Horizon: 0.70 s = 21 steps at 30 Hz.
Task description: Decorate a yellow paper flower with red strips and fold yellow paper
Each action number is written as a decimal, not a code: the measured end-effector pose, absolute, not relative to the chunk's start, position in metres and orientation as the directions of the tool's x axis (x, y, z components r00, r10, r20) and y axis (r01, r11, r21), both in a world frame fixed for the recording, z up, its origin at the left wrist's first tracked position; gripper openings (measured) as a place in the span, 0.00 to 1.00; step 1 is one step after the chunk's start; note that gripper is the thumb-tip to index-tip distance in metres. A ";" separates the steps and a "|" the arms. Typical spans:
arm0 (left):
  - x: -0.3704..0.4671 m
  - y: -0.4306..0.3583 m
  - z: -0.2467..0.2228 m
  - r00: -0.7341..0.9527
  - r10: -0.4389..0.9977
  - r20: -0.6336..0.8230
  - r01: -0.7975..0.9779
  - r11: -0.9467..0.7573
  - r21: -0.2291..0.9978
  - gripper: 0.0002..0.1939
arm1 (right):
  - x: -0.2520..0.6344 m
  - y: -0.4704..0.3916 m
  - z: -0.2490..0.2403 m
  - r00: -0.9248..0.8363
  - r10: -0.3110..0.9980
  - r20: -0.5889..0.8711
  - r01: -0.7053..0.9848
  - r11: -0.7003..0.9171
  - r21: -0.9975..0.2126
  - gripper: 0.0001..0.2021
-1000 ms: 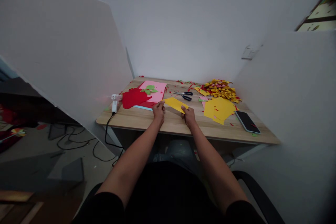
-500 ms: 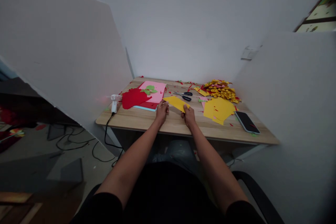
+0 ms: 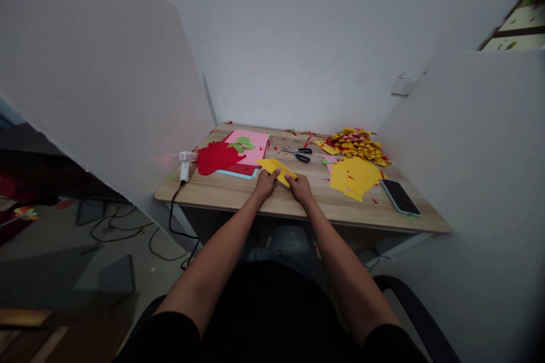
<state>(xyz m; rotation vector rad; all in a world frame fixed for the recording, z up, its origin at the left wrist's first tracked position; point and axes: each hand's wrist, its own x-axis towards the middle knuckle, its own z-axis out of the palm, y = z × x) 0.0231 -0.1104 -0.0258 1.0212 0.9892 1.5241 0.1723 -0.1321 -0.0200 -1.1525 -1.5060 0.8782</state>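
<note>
A piece of yellow paper [image 3: 272,166] is held between my two hands above the front of the wooden table [image 3: 217,191]. My left hand [image 3: 267,182] is closed on its near left edge, thumb on top. Close beside it, my right hand [image 3: 300,186] grips the right end, also with the thumb on top. The paper looks folded, with a crease between the thumbs. Fingers underneath are mostly hidden. Beyond the hands lie scissors [image 3: 301,155] with black handles. More yellow paper pieces [image 3: 356,174] rest to the right of my right hand.
Left are red paper [image 3: 218,157], pink sheets [image 3: 255,144], green cut pieces [image 3: 242,144] and a white glue gun [image 3: 184,167] with a black cable. A pile of yellow and red pieces [image 3: 357,144] stands at the back right. A phone [image 3: 400,197] lies near the right edge.
My hands have come closer together and the yellow paper has shifted slightly left and down. My left thumb now presses on top of the paper, which looks more folded.
</note>
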 end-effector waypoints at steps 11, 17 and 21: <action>0.019 -0.096 -0.032 -0.387 0.909 0.155 -0.328 -0.293 0.898 0.30 | 0.173 -0.125 -0.025 0.161 0.955 0.249 0.204 0.214 -0.955 0.26; 0.019 -0.104 -0.028 -0.237 0.959 0.158 -0.286 -0.224 0.932 0.26 | 0.174 -0.125 -0.027 0.137 0.960 0.246 0.172 0.221 -0.960 0.26; 0.024 -0.116 -0.025 0.000 0.988 0.153 -0.197 -0.150 0.969 0.19 | 0.173 -0.126 -0.025 0.137 0.959 0.247 0.146 0.227 -0.963 0.27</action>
